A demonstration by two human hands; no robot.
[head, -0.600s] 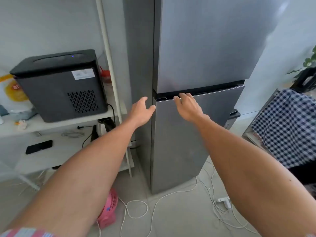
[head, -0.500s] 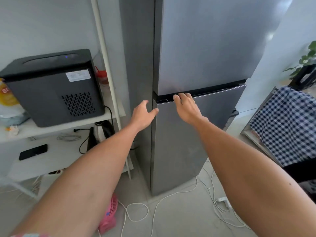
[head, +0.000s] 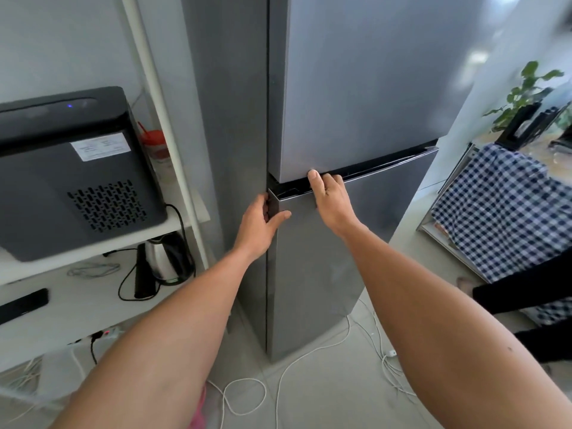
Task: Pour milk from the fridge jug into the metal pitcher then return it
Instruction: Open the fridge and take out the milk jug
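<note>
A tall grey fridge (head: 365, 88) with two doors stands in front of me, both doors closed. My left hand (head: 261, 222) grips the left edge of the lower door (head: 325, 274) near its top corner, thumb on the front face. My right hand (head: 331, 198) hooks its fingers over the dark handle groove (head: 387, 168) along the top of that lower door. The milk jug and the metal pitcher are not in view.
A white shelf unit (head: 77, 292) at left holds a black appliance (head: 71, 171), a steel kettle (head: 161, 258) and a dark remote. White cables (head: 309, 360) lie on the tiled floor. A blue checked cloth (head: 495, 212) hangs at right beside another person's dark sleeve.
Both hands have reached the lower door: the left now wraps its edge, and the right has curled into the handle groove. The camera has moved closer.
</note>
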